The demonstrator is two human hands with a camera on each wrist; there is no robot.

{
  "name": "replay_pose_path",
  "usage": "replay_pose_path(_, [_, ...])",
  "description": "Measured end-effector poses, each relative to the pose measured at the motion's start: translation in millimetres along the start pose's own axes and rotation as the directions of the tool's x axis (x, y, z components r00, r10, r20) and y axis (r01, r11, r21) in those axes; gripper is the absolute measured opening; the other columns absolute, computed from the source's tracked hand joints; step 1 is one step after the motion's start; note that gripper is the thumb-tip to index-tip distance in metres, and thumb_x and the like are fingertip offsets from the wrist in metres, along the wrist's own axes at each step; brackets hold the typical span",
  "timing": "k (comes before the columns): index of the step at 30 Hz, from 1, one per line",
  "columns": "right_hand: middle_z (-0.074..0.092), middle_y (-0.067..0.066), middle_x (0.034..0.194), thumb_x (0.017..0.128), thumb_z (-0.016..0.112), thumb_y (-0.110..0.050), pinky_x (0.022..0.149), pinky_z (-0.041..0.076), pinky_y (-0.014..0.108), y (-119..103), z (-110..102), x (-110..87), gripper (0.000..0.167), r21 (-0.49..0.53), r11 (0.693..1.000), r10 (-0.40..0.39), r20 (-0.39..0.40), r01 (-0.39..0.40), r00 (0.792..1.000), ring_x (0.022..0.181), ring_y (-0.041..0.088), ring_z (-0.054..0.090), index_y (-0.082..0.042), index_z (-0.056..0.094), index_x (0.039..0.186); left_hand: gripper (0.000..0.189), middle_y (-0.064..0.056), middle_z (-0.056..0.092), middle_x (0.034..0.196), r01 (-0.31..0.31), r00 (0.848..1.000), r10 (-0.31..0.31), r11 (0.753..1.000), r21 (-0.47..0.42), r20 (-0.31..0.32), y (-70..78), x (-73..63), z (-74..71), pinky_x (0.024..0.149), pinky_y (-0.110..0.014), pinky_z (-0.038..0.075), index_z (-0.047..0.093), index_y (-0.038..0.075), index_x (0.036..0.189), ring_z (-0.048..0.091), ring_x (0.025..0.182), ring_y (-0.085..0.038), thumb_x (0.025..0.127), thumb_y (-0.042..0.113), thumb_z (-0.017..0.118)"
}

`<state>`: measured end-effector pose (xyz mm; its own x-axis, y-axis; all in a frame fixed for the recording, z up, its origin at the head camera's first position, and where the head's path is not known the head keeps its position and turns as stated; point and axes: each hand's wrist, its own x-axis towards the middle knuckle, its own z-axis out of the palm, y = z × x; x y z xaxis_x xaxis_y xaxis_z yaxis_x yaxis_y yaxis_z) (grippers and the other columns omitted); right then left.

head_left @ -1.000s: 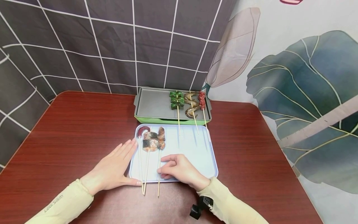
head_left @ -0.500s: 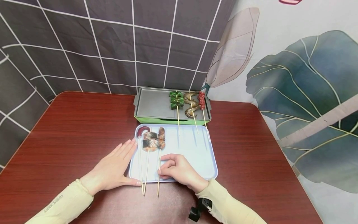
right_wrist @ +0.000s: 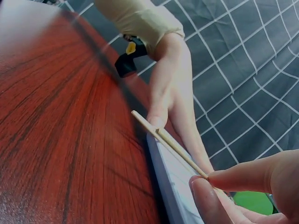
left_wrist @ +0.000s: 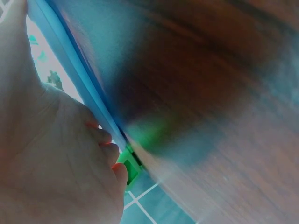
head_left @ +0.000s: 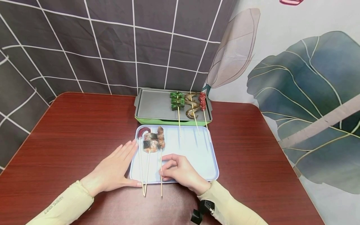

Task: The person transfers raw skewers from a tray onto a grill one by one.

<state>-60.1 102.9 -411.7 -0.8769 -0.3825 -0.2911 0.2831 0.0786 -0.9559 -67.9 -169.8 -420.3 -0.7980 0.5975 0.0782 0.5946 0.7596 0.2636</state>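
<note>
Thumb and fingers of my right hand [head_left: 181,171] pinch the bamboo stick of a skewer of brown meat-like chunks [head_left: 161,137], over the pale blue tray [head_left: 197,156]. Just left of it lies a skewer of silver-and-black fish pieces [head_left: 150,145]. Farthest left is a skewer with a dark red curled tentacle [head_left: 144,130]. With fingers straight, my left hand [head_left: 112,170] rests along the tray's left rim, thumb at the near left corner by the stick ends. In the right wrist view, the pinched stick [right_wrist: 182,158] shows between thumb and forefinger.
Behind the tray stands a green grill with a grey plate [head_left: 154,103]. On its right side lie skewers of green pepper-like pieces [head_left: 177,100], shrimp [head_left: 192,106] and red meat-like pieces [head_left: 202,100], their sticks reaching over the tray. A dark grid-patterned cloth [head_left: 112,47] hangs behind the brown table [head_left: 84,125].
The brown chunk skewer has turned slightly in my right hand: its top has shifted left and up, its near end right. My left hand has stayed in place.
</note>
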Motion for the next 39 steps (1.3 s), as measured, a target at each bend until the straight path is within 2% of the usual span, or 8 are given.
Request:
replay_pose_path(10, [0.068,0.008,0.088,0.086,0.064,0.015,0.073,0.063,0.037,-11.0,-1.5,-3.1,0.052,-0.002,0.999,-0.044,0.050,0.044,0.998,0.073,0.016,0.069,0.012,0.051,0.135,0.126,-0.027,0.033,0.158,-0.001,1.000,0.001,1.000,0.008,0.000,0.1,-0.1,0.1,0.120,-0.051,0.024,0.033,-0.012,0.152,0.028,0.147,-0.040,0.077,0.086,0.058])
replay_pose_path(19, [0.068,0.013,0.091,0.087,0.063,0.013,0.072,0.063,0.039,-32.9,-9.3,-3.0,0.052,-0.106,0.975,-0.186,0.097,0.196,0.978,0.072,0.017,0.071,0.013,0.050,0.137,0.126,-0.027,0.034,0.158,-0.004,1.000,0.004,1.000,0.013,0.000,-0.4,-0.4,0.7,0.120,-0.051,0.024,0.034,-0.012,0.152,0.029,0.147,-0.041,0.077,0.086,0.057])
replay_pose_path(24, [0.068,0.014,0.092,0.086,0.061,0.013,0.073,0.063,0.041,-53.1,-14.2,0.5,0.053,-0.146,0.967,-0.203,0.064,0.210,0.977,0.074,0.020,0.072,0.007,0.054,0.139,0.126,-0.027,0.034,0.158,-0.004,1.000,0.004,1.000,0.013,0.003,-0.1,0.0,-0.1,0.120,-0.052,0.024,0.034,-0.012,0.152,0.029,0.147,-0.040,0.077,0.087,0.057])
replay_pose_path(29, [0.067,0.017,0.095,0.086,0.061,0.014,0.076,0.063,0.043,-74.8,-20.5,8.6,0.055,-0.162,0.961,-0.220,0.042,0.224,0.975,0.078,0.022,0.072,0.007,0.053,0.140,0.126,-0.027,0.033,0.158,-0.003,1.000,0.003,1.000,0.014,0.005,0.1,0.4,-1.1,0.120,-0.052,0.024,0.034,-0.012,0.152,0.028,0.148,-0.040,0.077,0.086,0.057])
replay_pose_path(39, [0.069,0.026,0.098,0.087,0.063,0.014,0.077,0.063,0.040,-107.3,-35.5,45.2,0.053,-0.222,0.953,-0.219,-0.026,0.208,0.975,0.083,0.024,0.073,0.008,0.054,0.139,0.125,-0.027,0.033,0.158,-0.004,1.000,0.004,1.000,0.004,-0.001,0.4,0.1,-0.6,0.120,-0.052,0.025,0.035,-0.012,0.151,0.029,0.147,-0.041,0.077,0.086,0.058])
